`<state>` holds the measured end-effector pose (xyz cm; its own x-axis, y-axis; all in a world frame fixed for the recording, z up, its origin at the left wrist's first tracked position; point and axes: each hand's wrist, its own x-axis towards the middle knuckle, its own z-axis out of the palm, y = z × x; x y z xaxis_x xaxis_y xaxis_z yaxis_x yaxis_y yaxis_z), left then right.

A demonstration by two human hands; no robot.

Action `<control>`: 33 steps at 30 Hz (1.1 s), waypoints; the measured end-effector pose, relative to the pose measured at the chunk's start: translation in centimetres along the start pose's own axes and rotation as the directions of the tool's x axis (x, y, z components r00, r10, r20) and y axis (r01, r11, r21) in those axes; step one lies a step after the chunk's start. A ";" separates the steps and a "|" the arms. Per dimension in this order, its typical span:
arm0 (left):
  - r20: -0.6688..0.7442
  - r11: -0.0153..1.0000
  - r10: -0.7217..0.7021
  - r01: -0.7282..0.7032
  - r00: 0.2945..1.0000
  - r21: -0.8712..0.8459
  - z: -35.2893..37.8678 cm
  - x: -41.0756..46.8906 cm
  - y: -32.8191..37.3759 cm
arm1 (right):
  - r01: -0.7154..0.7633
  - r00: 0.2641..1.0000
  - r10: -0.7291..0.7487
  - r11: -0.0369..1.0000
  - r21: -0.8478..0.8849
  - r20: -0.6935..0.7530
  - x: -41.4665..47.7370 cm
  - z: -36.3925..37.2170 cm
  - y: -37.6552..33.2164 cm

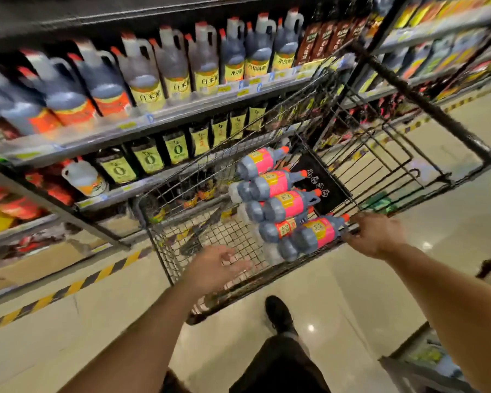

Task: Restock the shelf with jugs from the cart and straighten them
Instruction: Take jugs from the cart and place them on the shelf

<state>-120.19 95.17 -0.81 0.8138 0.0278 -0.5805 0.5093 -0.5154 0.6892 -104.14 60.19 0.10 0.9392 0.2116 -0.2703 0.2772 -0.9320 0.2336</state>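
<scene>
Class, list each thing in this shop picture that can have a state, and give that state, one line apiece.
cart, part loaded, bare mesh on its left
cart jugs, lying on their sides, stacked, caps on
shelf jugs, upright, caps on
pale jug, tilted
left hand, open, reaching over the cart's rim
right hand, at the cart's rim beside a jug, grip unclear

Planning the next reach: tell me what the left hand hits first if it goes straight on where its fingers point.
From the left hand, probably the base of the nearest pink-labelled jug in the cart, though depth is unclear.
</scene>
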 end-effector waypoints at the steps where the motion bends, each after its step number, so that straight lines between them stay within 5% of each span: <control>1: 0.000 1.000 0.014 -0.014 1.000 0.014 -1.6 -0.9 -0.7 | -0.029 1.000 0.029 0.999 0.022 -0.006 -1.3 -0.5 -1.8; 9: -0.010 0.984 0.156 -0.154 0.988 0.093 -12.0 -3.9 -4.8 | -0.218 0.974 0.203 0.959 0.182 0.101 -8.0 -4.0 -12.9; 16: 0.027 0.941 0.240 -0.239 0.970 0.238 -17.3 -0.4 -2.9 | -0.303 0.940 0.341 0.838 0.454 -0.001 -4.9 -8.4 -19.3; 27: 0.122 0.866 0.363 -0.382 0.924 0.321 -22.2 9.0 4.5 | -0.452 0.828 0.550 0.544 0.707 0.107 4.2 -10.4 -23.1; 33: 0.256 0.815 0.417 -0.483 0.872 0.319 -21.4 13.5 8.7 | -0.502 0.696 0.707 0.353 0.790 0.126 3.5 -11.2 -21.7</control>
<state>-98.80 109.42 6.61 0.8505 -0.4098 -0.3297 -0.0673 -0.7065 0.7045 -104.64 84.44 4.52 0.8239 -0.5490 -0.1407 -0.5335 -0.6675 -0.5194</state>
